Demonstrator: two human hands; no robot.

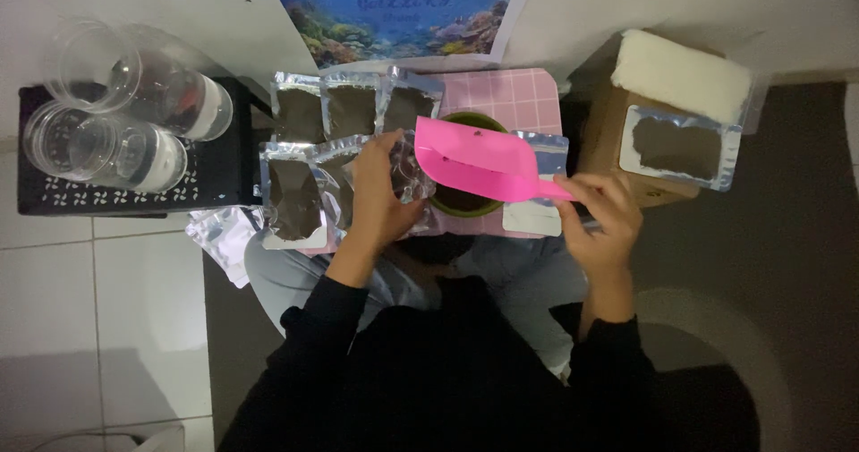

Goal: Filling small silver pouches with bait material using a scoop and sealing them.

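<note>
Pink scoop (479, 158), broad and plastic, hangs tilted over a green bowl (470, 203) on the pink checked mat (519, 97), its handle pinched between the thumb and fingers of my right hand (601, 215). My left hand (380, 192) is spread across a clear, silver-edged pouch (407, 173) just left of the bowl, fingers pressing on it; whether the pouch is open I cannot tell. I sit low over the work, black sleeves and grey trousers filling the bottom of the frame.

Filled pouches (344, 112) holding something dark brown lie in two rows to the left of the bowl, three across the back and more in front, touching edge to edge. One empty-looking silver pouch (537, 183) lies flat to the right of the bowl, partly under the scoop.

Further right, a cardboard box (626, 179) carries another filled pouch (680, 148) and a white foam block (680, 72) behind it. On the far left, a black perforated crate (116, 192) bears two clear plastic jars (134, 112) lying on their sides (both look empty). A few crumpled silver pouches (224, 233) sit on the white tile floor (134, 309) below the crate. A poster of a coral reef (394, 9) hangs on the wall behind.
</note>
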